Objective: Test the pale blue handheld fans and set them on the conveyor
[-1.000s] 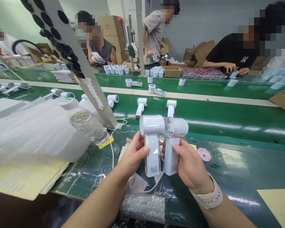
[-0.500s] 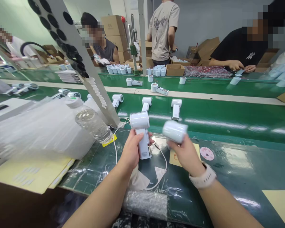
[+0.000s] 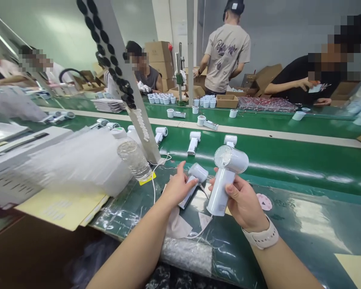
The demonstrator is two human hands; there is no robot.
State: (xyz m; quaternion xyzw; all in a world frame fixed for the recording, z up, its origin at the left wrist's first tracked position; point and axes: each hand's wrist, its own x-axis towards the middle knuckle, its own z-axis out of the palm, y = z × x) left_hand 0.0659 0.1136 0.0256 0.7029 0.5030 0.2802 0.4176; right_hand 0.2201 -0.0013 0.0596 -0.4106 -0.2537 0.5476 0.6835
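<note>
My right hand [image 3: 243, 200] is wrapped round the handle of a white handheld fan [image 3: 225, 176], held upright above the green table [image 3: 289, 224], its round head facing me. My left hand [image 3: 177, 188] grips a second white fan [image 3: 194, 180] that lies tilted, low on the table, next to a white cable [image 3: 204, 224]. A pale watch strap sits on my right wrist. More white fans [image 3: 193, 142] lie on the green conveyor belt [image 3: 289, 160] just beyond my hands.
A clear water bottle [image 3: 132, 154] lies against a pile of clear plastic bags [image 3: 63, 164] at left, over yellow paper [image 3: 60, 204]. A slanted grey post [image 3: 129, 84] carries black discs. Bubble wrap [image 3: 186, 253] sits at the near edge. Several people work beyond the belt among cardboard boxes [image 3: 227, 100].
My left hand has lowered its fan from upright down onto the table. My right hand has turned its fan upright and brought it nearer. The view has tilted upward.
</note>
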